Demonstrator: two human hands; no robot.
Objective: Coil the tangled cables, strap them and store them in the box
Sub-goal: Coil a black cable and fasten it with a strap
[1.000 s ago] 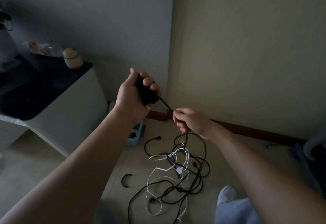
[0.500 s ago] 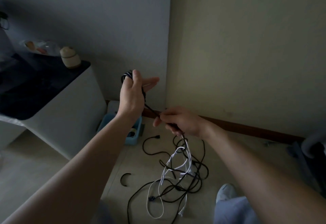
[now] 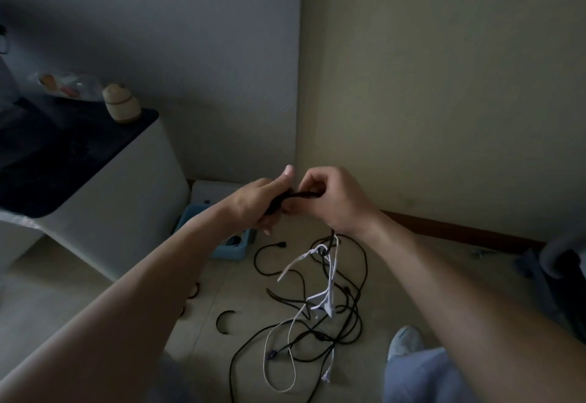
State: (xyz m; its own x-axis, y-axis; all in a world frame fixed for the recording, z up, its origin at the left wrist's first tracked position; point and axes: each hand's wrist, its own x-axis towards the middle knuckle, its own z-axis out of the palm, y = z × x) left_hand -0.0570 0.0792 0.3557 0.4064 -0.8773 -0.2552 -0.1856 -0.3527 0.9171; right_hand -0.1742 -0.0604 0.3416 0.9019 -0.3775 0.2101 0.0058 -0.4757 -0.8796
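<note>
Fingers of our left hand [image 3: 257, 204] curl round the black cable [image 3: 302, 195], while our right hand [image 3: 336, 203] pinches it just beside them. Below the hands the cable hangs into the tangle [image 3: 320, 307] of black and white cables on the floor, near the blue box [image 3: 231, 249] by the wall.

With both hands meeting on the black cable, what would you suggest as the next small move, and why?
Probably pause coiling and have the right hand free the white cable first. The left hand grips the coiled black cable, the right hand pinches its next length, and below it the white cable hangs caught on it, partly lifted off the floor.
</note>
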